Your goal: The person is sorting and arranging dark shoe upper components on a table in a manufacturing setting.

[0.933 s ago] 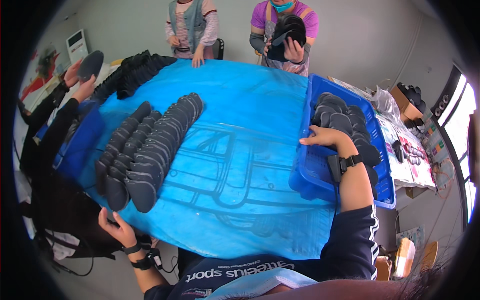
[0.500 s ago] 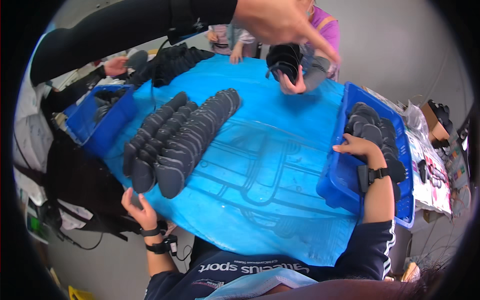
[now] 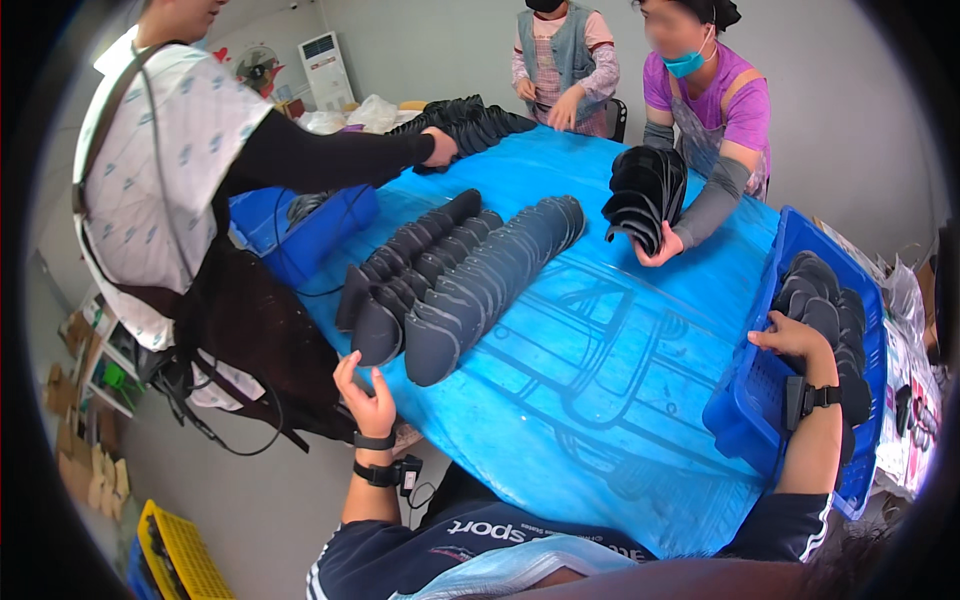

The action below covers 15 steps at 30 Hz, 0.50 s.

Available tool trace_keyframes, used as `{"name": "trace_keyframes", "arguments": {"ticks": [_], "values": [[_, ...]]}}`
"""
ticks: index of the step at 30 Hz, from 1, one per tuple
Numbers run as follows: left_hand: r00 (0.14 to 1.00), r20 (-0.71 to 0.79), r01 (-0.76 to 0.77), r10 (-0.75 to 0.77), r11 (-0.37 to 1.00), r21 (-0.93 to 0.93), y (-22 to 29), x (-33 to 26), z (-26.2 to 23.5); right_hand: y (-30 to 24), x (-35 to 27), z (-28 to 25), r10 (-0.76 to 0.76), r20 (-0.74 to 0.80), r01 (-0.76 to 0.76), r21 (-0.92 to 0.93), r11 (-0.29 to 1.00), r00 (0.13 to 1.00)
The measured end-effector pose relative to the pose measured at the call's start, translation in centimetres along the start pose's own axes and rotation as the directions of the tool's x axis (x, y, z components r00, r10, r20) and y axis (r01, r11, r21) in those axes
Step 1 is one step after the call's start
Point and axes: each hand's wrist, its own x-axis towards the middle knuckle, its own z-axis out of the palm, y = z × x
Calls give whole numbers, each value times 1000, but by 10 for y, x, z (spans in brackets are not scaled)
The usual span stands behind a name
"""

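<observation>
Dark grey, round-ended flat pieces, shaped like shoe insoles, stand packed in long rows point(image 3: 495, 285) on the blue-covered table point(image 3: 610, 400). Just off the near end of these rows, by the table's edge, is my left hand point(image 3: 368, 405), fingers apart and holding nothing. On the right, a blue plastic basket point(image 3: 735, 405) contains more dark pieces point(image 3: 815, 290). My right hand point(image 3: 795, 335) is closed over the basket's left rim, the forearm lying across the basket. Some of its fingers are hidden.
Opposite, a person in purple holds a black bundle of stacked pieces point(image 3: 645, 200). Another person stands at the far edge. At left, a person in a patterned apron reaches to a black pile point(image 3: 465, 128), beside another blue basket point(image 3: 300, 235). A yellow crate point(image 3: 185, 560) is lower left.
The view has shifted, moving the table rightward in it. The black-sleeved arm that crossed overhead has drawn back to the left and now reaches the black pile. My hands keep their places.
</observation>
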Motion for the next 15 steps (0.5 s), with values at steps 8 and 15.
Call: {"name": "trace_keyframes", "arguments": {"ticks": [8, 15], "values": [[999, 39, -24, 22, 998, 53, -3, 0, -4, -2, 2, -1, 14, 1, -14, -13, 1000, 1000], [999, 34, 3, -4, 1000, 27, -2, -3, 2, 1, 4, -2, 52, 18, -52, -18, 999, 998]]}}
